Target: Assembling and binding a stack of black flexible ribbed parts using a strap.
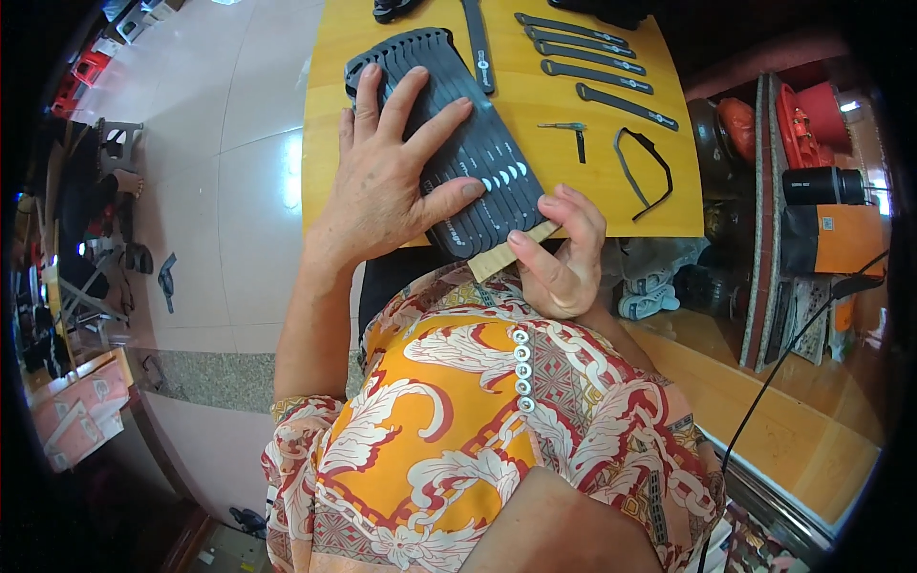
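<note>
A fanned row of black straps (497,143) with rounded ends and white print lies overlapped at the near edge of a yellow table (611,205). My left hand (387,181) rests flat across it, fingers spread, thumb over the print. At the near end of the row, my right hand (565,256) pinches a flat tan strip (497,258) between thumb and fingers. That strip runs along the straps' rounded ends; whether it is stuck to them I cannot tell.
Several single black straps (597,70) lie at the far right, and another (478,48) beyond the row. A small pointed metal piece (562,126) and a looped black band (626,162) are nearer. Right of the table stands a shelf (764,220) with jars.
</note>
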Available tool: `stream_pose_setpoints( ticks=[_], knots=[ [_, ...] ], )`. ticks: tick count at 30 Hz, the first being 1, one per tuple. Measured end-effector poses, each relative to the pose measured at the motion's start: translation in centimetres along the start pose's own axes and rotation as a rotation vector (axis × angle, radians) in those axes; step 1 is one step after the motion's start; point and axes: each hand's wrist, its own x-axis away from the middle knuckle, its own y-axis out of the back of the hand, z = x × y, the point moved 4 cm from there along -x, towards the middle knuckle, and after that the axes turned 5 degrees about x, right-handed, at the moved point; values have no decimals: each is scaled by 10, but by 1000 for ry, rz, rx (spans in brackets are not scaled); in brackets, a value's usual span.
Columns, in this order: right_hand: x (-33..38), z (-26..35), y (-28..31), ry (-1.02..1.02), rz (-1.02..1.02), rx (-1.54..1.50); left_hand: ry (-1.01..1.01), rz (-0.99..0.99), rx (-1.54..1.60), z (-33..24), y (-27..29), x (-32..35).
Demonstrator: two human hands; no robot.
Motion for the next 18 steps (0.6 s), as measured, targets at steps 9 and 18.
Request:
stream_pose_setpoints(
  ticks=[9, 18],
  knots=[
    [5, 1, -1, 29, -29, 72, 2, 73, -29, -2, 0, -1],
    [7, -1, 7, 53, 21, 29, 12, 76, -14, -4, 1, -4]
  ],
)
